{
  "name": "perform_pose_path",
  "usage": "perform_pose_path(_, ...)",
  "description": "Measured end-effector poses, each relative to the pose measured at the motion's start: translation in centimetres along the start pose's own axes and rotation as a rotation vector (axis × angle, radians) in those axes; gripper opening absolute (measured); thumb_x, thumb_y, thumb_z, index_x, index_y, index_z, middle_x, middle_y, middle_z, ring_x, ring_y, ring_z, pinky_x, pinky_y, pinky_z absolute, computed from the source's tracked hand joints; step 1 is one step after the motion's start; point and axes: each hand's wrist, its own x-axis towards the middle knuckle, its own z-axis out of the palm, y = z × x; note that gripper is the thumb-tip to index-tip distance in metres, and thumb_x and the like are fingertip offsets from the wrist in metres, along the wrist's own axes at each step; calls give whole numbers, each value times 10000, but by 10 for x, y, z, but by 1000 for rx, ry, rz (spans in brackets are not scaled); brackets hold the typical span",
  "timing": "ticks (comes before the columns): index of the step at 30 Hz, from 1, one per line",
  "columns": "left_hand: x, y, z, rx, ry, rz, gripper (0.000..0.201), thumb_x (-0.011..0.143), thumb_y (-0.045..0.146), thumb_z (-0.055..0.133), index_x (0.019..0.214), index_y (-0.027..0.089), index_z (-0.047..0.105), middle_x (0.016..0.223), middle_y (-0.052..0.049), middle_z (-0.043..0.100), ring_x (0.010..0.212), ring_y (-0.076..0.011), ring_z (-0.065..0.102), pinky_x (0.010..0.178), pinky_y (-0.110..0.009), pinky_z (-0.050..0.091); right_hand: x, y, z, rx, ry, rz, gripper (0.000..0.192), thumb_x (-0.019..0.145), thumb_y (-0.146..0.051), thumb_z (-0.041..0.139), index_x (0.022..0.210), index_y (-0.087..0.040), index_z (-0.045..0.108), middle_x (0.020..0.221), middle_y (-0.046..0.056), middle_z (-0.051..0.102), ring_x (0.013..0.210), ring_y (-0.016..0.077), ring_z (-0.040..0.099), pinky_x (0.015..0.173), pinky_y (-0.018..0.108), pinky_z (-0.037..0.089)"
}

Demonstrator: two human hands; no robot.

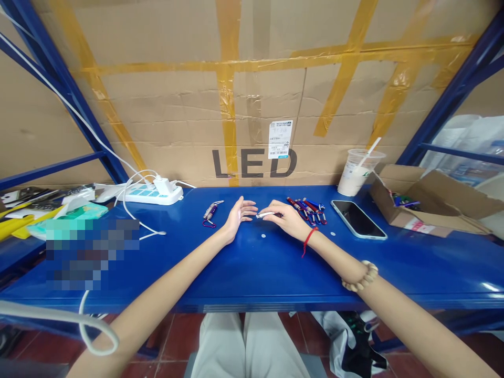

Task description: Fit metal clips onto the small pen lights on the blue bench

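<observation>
Pinching a small, slim, silver-white object (268,214) between thumb and fingertips, right hand (290,219) sits at frame centre, slightly right, just above the blue glossy metal tabletop (252,278); object's far side is hidden by the fingers, exact type can't be told. Left hand (237,215) is just left of it, fingers long and loosely spread, palm turned toward the right of the frame, tips near the object, a narrow gap between. Left of the left hand, centre-left: one short dark purple metal tube with a silver end and looped clip (210,213), lying on the tabletop. Just beyond the right hand, centre-right: bunch of red and blue metallic tubes with clips (309,211), side by side, count unclear. Pale round spot (263,236) below the hands, second one further right; discs or stickers, can't tell. Right of the bunch: dark-screened phone in a pale case (359,219), face up. Behind it, clear plastic cup with white straw (354,173), upright, part full. Far right: open brown cardboard box (413,205), coloured items inside. Left side: white power strip (169,193), plug inserted. Background: large taped brown cardboard panel (165,121), "LED" printed in black.
</observation>
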Motion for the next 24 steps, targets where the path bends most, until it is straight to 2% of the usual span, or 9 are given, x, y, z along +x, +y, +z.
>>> perform_pose_path(5,-4,-3,6,-112,-21,-34,465,806,525,352,896,131,582,849,-98,648,776,-171,599,676,-252,436,0,1,2,18,38,-10,273,823,-419,535,930,-217,686,836,35,591,726,136,558,668,245,423)
perform_pose_path(10,-5,-5,9,-115,-4,-11,414,811,482,384,841,129,596,793,-81,648,735,-155,599,647,-233,432,-1,-1,2,2,71,-11,254,763,-433,611,828,-202,692,774,24,582,680,125,542,614,228,401)
perform_pose_path(24,2,-5,5,-60,142,38,336,845,375,337,762,138,561,694,-44,619,628,-120,594,558,-195,422,-2,-2,0,3,43,-44,289,779,-458,580,912,-239,713,812,34,576,733,143,559,712,261,436)
